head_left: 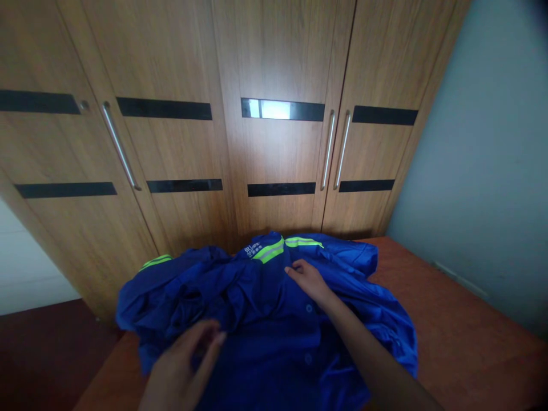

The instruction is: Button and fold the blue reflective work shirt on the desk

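A blue garment [274, 331] with yellow-green and grey reflective strips, white lettering and round buttons lies spread and rumpled on a reddish-brown surface. Over its left part is my left hand [186, 359], slightly blurred, with thumb and fingers curved apart and nothing between them. My right hand [308, 279] rests at the garment's upper middle, just below the reflective strips and beside the button front. Its fingers are bent towards the thumb at the cloth; whether they pinch any fabric is too small to tell.
A wooden wardrobe [274, 148] with dark strips and metal handles stands right behind the garment. The reddish-brown surface [454, 337] extends to the right, up to a pale blue-grey wall [492, 188]. Dark floor [43, 354] shows at the lower left.
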Demonstrator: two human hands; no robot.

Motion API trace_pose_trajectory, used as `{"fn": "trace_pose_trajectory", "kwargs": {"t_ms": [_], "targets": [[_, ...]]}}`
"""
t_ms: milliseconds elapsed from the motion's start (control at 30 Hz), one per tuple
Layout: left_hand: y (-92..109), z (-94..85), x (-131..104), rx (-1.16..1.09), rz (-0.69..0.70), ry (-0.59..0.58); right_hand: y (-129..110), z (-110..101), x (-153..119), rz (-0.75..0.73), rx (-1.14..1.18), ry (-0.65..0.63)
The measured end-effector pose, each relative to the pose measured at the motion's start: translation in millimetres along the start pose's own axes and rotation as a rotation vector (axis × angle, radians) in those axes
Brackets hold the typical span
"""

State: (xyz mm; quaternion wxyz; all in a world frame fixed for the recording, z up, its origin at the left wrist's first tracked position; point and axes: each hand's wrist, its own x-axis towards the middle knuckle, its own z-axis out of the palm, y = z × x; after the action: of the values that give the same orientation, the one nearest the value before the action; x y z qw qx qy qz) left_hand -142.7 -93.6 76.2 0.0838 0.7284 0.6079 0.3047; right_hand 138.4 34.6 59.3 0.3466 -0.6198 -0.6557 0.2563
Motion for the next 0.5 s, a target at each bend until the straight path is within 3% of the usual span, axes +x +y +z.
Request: {"fn": "trace_pose_trajectory", "kwargs": {"t_ms": [67,133,333,500], "targets": [[-4,-13.9,29,0.043,-0.252,0.031,2,10,3,0.007,0.026,0.001],[-10,-18.8,55,0.092,-0.35,0.011,8,18,-1,0.007,0.04,-0.004],[-23,8.2,105,0.104,-0.378,0.064,33,26,-18,-0.012,0.083,-0.042],[-17,32.1,144,0.065,-0.308,0.112,41,27,-21,-0.039,0.15,-0.065]]}}
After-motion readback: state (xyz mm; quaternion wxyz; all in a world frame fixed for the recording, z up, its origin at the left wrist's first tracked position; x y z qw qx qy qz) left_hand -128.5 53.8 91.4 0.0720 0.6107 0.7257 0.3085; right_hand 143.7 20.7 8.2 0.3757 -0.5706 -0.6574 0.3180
